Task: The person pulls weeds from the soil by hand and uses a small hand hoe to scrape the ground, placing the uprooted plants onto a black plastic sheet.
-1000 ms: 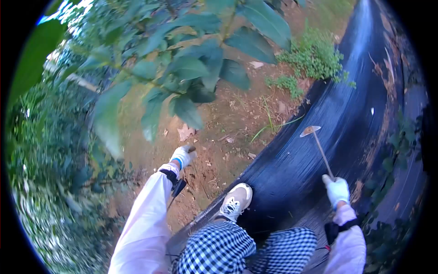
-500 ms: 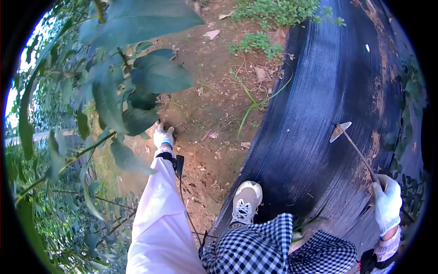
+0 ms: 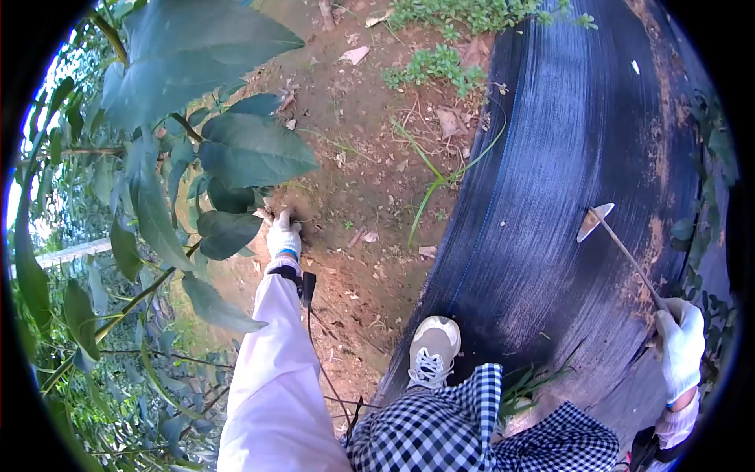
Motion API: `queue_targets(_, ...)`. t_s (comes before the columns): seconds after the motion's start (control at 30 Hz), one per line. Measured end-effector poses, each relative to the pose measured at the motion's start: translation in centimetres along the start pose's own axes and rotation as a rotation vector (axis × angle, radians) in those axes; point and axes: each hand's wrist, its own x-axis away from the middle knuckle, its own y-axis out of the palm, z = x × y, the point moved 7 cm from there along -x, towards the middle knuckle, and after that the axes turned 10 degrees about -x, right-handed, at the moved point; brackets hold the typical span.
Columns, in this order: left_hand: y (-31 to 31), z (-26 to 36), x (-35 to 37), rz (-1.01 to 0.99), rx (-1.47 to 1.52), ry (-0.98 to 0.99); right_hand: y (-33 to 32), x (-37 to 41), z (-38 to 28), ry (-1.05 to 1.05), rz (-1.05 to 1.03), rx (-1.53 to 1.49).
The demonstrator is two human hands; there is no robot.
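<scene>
My right hand (image 3: pixel 682 346), in a white knitted glove, is closed round the handle end of a small weeding hoe (image 3: pixel 629 257). The hoe's thin shaft points up and left to a pale triangular blade, which is over the black ground cover. My left hand (image 3: pixel 284 234), gloved in white too, reaches down to the bare soil beside the leafy branch. Its fingers are curled together at the ground, and a small light-brown scrap (image 3: pixel 263 214) shows at their tips. What they grip, if anything, I cannot make out.
Large green leaves (image 3: pixel 255 147) on a branch hang at the left, close to my left arm. Black ground cover (image 3: pixel 543 157) curves along the right. A grassy weed (image 3: pixel 440 181) grows at its edge, with low green plants (image 3: pixel 436 69) farther up. My shoe (image 3: pixel 434 350) stands on the cover.
The leaves have shifted left and down in view. My right hand and the hoe have moved slightly right. My left hand stays at nearly the same patch of soil.
</scene>
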Motion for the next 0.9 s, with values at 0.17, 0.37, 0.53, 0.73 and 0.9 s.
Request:
queue_targets(0.17,0.0,2.0,-3.4,0.075,0.348,-0.103,-0.5,-0.7,0.0,-0.095,0.077,0.083)
queue_targets(0.37,2.1,3.3,-8.4,0.211,0.171,-0.021,-0.2,0.1,-2.3,-0.032,0.058,0.088)
queue_targets(0.53,-0.7,9.4,-8.1,0.158,0.336,0.145,-0.5,-0.4,-2.1,-0.093,0.086,0.121)
queue_targets(0.73,-5.1,21.0,-6.8,0.084,0.372,0.418,-0.4,0.1,-4.2,-0.167,0.113,0.161)
queue_targets(0.9,-3.4,23.9,-6.9,-0.015,0.191,0.572,0.0,0.9,-6.1,-0.183,0.088,0.227)
